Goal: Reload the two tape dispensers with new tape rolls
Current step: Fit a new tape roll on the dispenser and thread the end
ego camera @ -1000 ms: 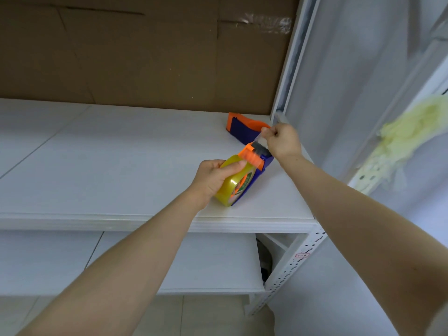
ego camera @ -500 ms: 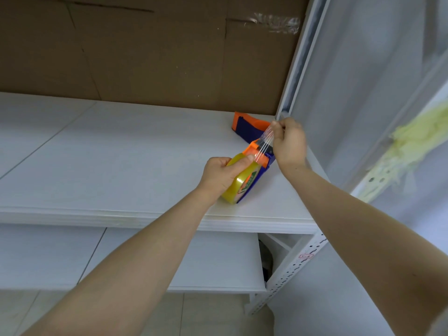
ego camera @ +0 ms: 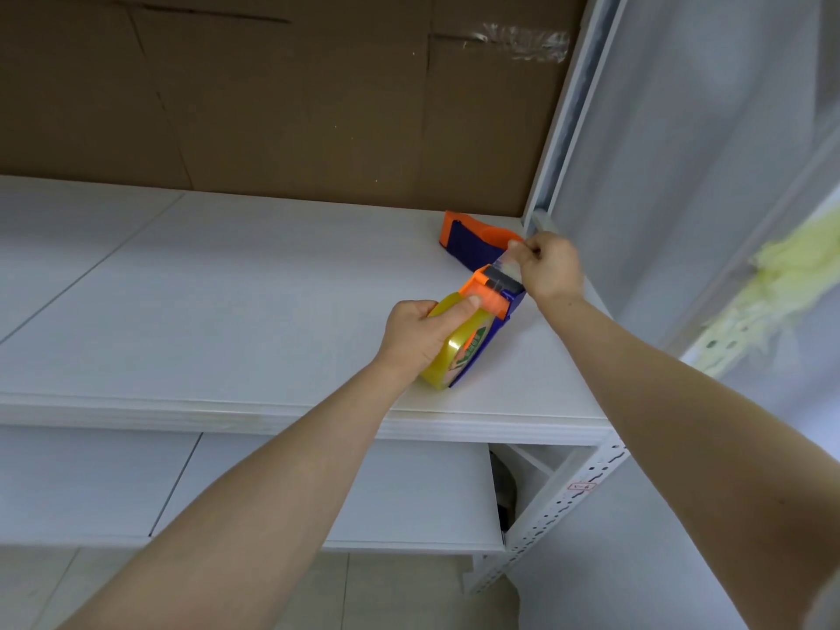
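The left arm comes up from the lower left of the frame, forearm straight, wrist level. The left hand (ego camera: 420, 336) lies over the top of the yellow tape roll (ego camera: 454, 354), fingers curled round it, the thumb stretched forward onto the orange top plate of the tape dispenser (ego camera: 495, 318). The right arm enters from the lower right and slants up toward the centre. The right hand (ego camera: 552, 268) is bent inward at the wrist, with thumb and fingers closed in a pinch on the clear tape end (ego camera: 508, 266) just above the cutter.

The blue and orange dispenser rests on the white shelf (ego camera: 227, 311), right of centre and near the front edge. Its long axis runs from lower left to upper right: the roll end is nearest the camera and the cutter end points up and right, toward the shelf's rear corner. The roll sits in it on edge, its printed core facing right.

A second tape dispenser (ego camera: 472, 241), also blue and orange, lies just behind the first, near the white upright post (ego camera: 563, 129). Whether it holds a roll I cannot tell. Brown cardboard (ego camera: 272, 106) backs the shelf.
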{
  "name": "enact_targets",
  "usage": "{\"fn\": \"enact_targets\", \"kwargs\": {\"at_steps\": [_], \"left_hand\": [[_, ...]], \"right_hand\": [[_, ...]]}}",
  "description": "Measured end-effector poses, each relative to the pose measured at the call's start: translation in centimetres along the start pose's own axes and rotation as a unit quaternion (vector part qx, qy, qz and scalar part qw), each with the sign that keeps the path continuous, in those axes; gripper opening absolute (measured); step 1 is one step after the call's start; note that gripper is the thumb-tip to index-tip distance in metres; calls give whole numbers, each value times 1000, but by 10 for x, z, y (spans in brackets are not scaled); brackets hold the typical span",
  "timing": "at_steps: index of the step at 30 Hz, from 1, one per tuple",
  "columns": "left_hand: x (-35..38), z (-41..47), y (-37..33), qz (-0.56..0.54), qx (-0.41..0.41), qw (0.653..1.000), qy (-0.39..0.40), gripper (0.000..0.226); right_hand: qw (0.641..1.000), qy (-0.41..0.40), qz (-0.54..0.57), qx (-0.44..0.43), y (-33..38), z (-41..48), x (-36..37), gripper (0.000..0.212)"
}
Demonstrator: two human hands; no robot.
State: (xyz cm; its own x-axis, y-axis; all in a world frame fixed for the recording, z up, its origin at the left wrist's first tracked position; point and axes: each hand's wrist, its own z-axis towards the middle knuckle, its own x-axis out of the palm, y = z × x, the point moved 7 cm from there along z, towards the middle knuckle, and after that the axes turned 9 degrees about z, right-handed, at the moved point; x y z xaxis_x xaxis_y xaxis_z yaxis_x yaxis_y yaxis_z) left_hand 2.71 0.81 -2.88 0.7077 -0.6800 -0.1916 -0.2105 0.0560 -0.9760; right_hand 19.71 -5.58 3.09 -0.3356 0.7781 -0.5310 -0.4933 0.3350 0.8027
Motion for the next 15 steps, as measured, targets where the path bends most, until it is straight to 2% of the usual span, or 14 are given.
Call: {"fn": "enact_targets", "kwargs": {"at_steps": [3,5,8,15], "left_hand": [[-1,0,3,-19,-3,1000,-14,32],[-3,0,6,-38,-10,999,-23,31],[-6,-1,9,-51,-8,998,-28,30],[-8,-2,9,-60,10,998,-21,26]], "right_hand": [[999,15,8,45,-8,3,4,25],[991,25,58,118,-16,6,5,22],[966,52,119,222,-25,4,8,25],[904,125,211,351,-44,-19,17,24]]}}
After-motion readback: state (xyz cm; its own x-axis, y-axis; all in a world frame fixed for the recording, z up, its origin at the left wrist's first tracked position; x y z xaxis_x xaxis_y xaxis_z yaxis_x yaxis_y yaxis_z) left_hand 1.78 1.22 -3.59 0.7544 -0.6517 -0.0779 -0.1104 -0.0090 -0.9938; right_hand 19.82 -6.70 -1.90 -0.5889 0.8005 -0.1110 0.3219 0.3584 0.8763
